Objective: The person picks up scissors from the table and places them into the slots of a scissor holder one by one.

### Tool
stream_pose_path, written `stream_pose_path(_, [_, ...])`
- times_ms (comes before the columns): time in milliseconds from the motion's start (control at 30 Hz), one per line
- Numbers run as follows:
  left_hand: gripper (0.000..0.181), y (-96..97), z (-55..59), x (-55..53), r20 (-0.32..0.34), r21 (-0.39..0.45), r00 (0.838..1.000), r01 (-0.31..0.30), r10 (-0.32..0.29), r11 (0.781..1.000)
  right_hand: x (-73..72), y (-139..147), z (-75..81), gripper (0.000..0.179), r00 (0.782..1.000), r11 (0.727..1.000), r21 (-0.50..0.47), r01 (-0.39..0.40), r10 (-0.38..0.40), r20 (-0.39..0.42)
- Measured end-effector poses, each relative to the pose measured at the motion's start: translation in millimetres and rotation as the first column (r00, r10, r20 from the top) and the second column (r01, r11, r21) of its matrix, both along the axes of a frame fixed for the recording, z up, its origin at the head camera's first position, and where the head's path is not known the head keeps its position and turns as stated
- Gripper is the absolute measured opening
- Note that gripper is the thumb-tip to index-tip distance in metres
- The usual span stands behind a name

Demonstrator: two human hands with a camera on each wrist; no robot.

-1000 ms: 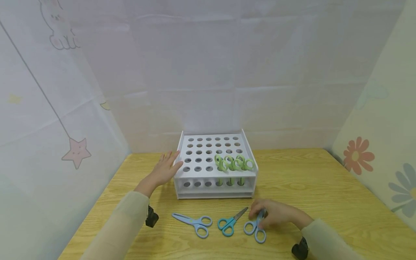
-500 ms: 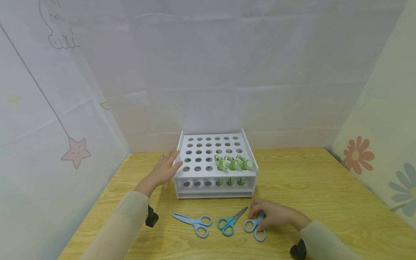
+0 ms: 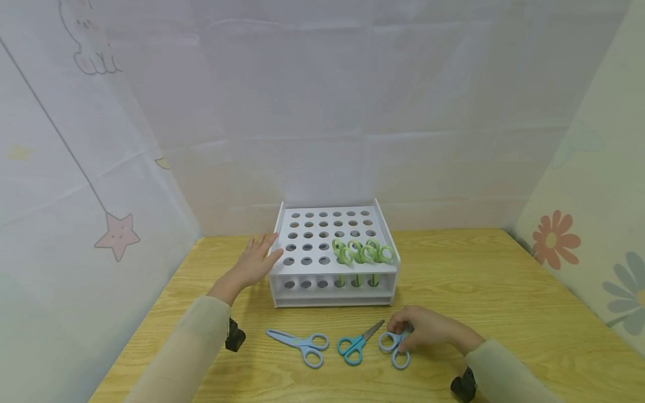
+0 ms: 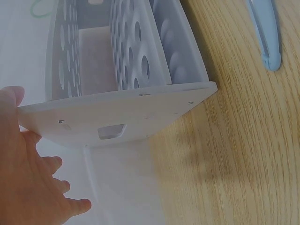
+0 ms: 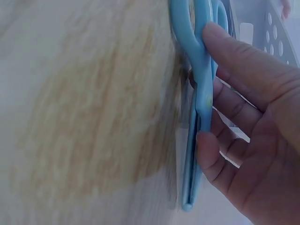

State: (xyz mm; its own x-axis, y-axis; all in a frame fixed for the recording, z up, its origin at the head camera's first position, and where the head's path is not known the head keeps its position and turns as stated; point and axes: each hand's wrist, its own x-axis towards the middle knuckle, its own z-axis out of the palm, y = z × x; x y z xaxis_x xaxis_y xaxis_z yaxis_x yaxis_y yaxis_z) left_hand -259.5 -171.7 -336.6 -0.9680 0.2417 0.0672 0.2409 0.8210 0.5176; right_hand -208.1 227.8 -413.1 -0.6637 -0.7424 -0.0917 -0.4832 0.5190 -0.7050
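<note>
My right hand (image 3: 425,326) pinches a pair of light-blue scissors (image 5: 202,65) between thumb and fingers. Their handle loops point toward me in the head view. In the right wrist view the scissors stand on edge with blades together, the thumb near the handles. My left hand (image 3: 252,263) rests on the left side of a white rack (image 3: 302,272) with rows of round holes. Its thumb touches the side panel's top edge, and the other fingers extend beyond it. Three green-handled scissors (image 3: 360,256) stand in the rack's front row, on the right.
Teal-handled scissors (image 3: 356,344) with metal blades lie just left of my right hand. Farther left are light-blue scissors (image 3: 301,343), loops to the right. The wooden table (image 3: 453,268) meets pale cloth walls (image 3: 302,140) behind and at both sides.
My right hand's scissors have turned and shifted slightly, their loops now a little farther from me and partly behind the fingers. My left hand and the rack stay put.
</note>
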Motion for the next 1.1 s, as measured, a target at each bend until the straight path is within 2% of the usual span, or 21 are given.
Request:
stream_pose_path(200, [0.063,-0.2,0.2,0.3,0.002,0.002,1.0,0.002,-0.002,1.0,1.0,2.3,3.1,0.017,1.0,0.999,-0.037,0.008,-0.007,0.023])
stream_pose_path(367, [0.063,-0.7,0.4,0.9,0.001,0.004,1.0,0.005,-0.005,1.0,1.2,3.8,7.8,0.008,0.998,0.994,-0.109,-0.014,0.02,0.058])
stream_pose_path(533, [0.063,-0.6,0.6,0.8,0.002,0.005,1.0,0.005,-0.005,1.0,0.3,3.8,13.5,0.006,0.998,0.989,-0.146,-0.029,0.035,0.044])
stream_pose_path(833, [0.062,0.2,1.7,0.8,0.008,0.014,1.0,0.002,-0.002,1.0,-3.3,-0.7,25.8,0.009,0.999,0.984,-0.174,-0.029,0.026,-0.021])
stream_pose_path(1100, [0.063,-0.1,1.9,1.0,0.007,0.006,1.0,0.004,-0.004,1.0,-5.7,-7.0,35.2,0.021,1.0,0.977,-0.21,-0.025,0.024,-0.006])
